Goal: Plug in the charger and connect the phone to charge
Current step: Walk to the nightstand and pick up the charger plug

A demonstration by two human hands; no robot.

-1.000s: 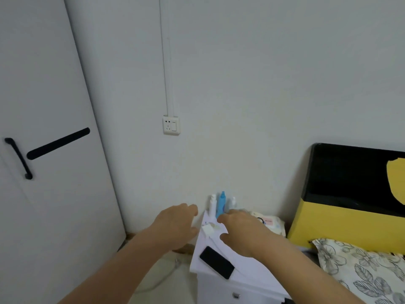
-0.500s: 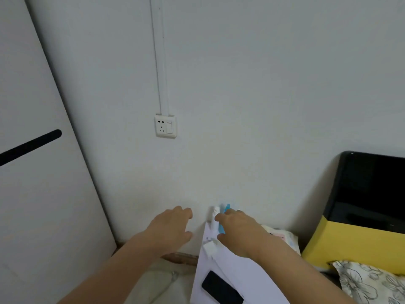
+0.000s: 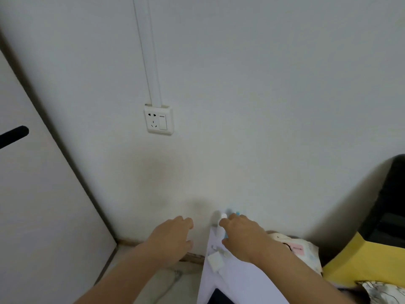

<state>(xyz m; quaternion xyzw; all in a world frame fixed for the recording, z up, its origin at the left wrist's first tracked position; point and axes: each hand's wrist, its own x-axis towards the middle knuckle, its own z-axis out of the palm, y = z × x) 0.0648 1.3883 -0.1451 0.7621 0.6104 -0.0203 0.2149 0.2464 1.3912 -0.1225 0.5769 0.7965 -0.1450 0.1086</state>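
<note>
The task looks barely begun. The wall socket [image 3: 158, 121] is bare, with nothing plugged in, well above and to the left of the hands. The white charger [image 3: 215, 261] lies on the white worktop [image 3: 241, 281] at its far left corner, with a short piece of what seems to be its cable or plug parts just beyond it; the detail is too blurred to tell. The phone [image 3: 219, 297] shows only as a dark corner at the near edge of the picture, lying flat on the same worktop, apart from the charger and not joined to any cable that can be seen. The right hand [image 3: 243, 235] hovers over the far end of the worktop, just beside the charger, its fingers curled loosely downward and holding nothing that shows; it hides part of a small white bottle [image 3: 223, 216] and a blue one [image 3: 235, 214] standing against the wall. The left hand [image 3: 173, 238] hangs off the left edge of the worktop, over the floor, fingers loosely bent and empty. Everything is left to do: picking up the charger, seating it in the socket, and connecting the phone.
</note>
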